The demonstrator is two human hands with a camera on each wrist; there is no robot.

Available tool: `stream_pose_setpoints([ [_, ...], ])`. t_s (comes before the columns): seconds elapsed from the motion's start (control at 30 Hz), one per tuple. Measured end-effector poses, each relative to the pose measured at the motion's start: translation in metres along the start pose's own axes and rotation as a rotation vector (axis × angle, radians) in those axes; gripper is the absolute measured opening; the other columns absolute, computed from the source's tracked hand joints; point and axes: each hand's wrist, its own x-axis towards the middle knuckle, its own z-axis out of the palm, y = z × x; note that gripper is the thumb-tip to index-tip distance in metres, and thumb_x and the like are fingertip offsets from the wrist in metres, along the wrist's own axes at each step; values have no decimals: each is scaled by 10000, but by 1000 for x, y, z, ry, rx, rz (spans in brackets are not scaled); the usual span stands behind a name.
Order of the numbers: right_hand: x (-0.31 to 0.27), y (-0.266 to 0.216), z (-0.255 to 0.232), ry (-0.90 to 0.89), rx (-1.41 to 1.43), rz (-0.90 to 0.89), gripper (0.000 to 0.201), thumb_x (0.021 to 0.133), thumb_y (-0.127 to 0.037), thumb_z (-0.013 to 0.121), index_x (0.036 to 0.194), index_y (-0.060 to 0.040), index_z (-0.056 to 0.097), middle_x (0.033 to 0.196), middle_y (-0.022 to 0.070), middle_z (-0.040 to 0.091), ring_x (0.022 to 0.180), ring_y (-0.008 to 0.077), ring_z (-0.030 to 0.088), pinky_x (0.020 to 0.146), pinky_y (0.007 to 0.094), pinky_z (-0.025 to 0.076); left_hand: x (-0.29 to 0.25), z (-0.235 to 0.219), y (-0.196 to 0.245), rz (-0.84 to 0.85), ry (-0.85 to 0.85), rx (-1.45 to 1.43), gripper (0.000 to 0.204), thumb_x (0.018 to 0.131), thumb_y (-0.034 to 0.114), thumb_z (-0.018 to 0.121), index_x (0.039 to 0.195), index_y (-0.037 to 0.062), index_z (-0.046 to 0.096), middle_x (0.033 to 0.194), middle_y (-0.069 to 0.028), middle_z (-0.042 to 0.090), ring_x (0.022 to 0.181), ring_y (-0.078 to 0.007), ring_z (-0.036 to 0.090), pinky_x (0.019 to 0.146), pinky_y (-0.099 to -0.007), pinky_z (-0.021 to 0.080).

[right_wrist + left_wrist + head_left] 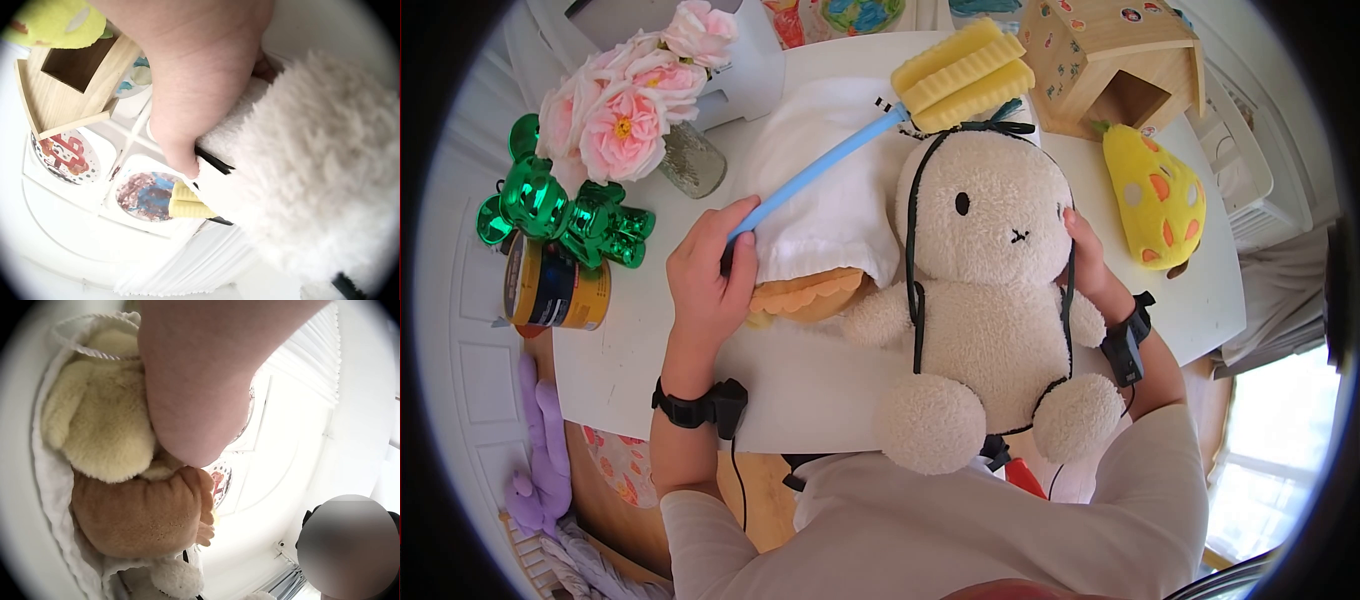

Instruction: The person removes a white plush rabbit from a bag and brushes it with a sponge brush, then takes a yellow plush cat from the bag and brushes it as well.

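Note:
My left hand [712, 265] grips the lower end of a blue handle [820, 165]. At its far end is a ridged yellow duster head [960, 75], which overlaps the top of a white plush rabbit [995, 320] in the head view. Black cord runs along the rabbit's sides. My right hand [1090, 255] holds the side of its head, thumb at the face; the other fingers are mostly hidden behind. Under the handle lies a white cloth bag [800, 220]. A brown plush [144, 512] and a cream plush [100, 412] poke out of its mouth.
At the left stand a vase [695, 160] of pink roses [625, 125], a shiny green bear figure [565, 205] and a yellow tin [565, 285]. A wooden house [1110, 65] and a spotted yellow plush [1155, 200] are at the right of the white table [640, 370].

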Motion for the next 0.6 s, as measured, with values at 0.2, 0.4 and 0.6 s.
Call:
stream_pose_setpoints([
  [0.2, 1, 2, -2, 4, -16, -16, 838, 812, -532, 594, 1410, -19, 309, 1315, 153, 496, 1161, 234, 531, 964, 356, 432, 0, 0, -2, 16, 2, 13, 287, 841, -24, 544, 1119, 18, 602, 794, -99, 572, 657, -178, 535, 604, -262, 419],
  [0.4, 1, -1, 2, -9, -10, -27, 837, 808, -524, 596, 1410, -18, 308, 1318, 155, 493, 1169, 241, 526, 970, 365, 430, 3, 4, -3, 74, 77, 3, 273, 820, -34, 565, 1079, 29, 622, 716, -79, 540, 552, -169, 501, 529, -257, 403],
  [0.6, 0, 2, 0, -1, 37, -6, 819, 812, -504, 598, 1406, -15, 314, 1317, 159, 493, 1166, 246, 529, 964, 367, 436, 2, 2, -2, 71, 55, 32, 272, 822, -32, 565, 1080, 32, 621, 719, -78, 543, 555, -169, 505, 532, -256, 406],
])
